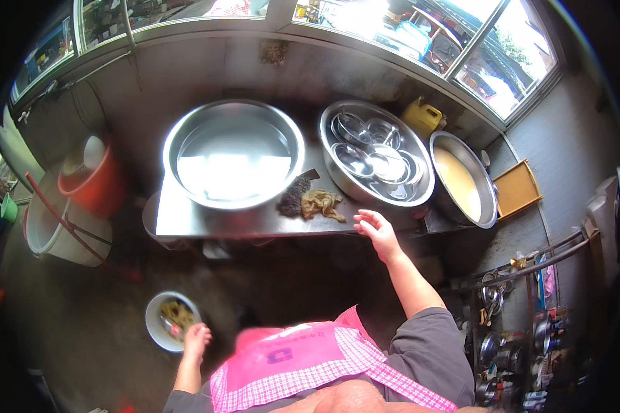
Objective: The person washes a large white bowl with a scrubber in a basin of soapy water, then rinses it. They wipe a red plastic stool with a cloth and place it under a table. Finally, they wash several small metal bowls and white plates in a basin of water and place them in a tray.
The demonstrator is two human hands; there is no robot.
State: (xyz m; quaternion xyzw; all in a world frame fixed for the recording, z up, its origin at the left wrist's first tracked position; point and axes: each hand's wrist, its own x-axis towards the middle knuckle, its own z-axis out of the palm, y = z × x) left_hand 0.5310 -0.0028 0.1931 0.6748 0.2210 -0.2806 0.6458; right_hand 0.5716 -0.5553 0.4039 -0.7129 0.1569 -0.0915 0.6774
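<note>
My right hand is by the front edge of the metal table, fingers spread and holding nothing. Just left of it lie a crumpled tan cloth and a dark scouring pad. Behind these stands a wide steel basin of clear liquid. A second steel basin holds several metal and glass bowls. Low on the left, my left hand overlaps the right rim of a white pail with food scraps inside. Its fingers are curled; whether they touch the rim is unclear.
A steel tub of cloudy tan liquid, a yellow jug and a tan tray are at the right. An orange bucket and white bucket stand left. A metal rack holds cookware near my right side.
</note>
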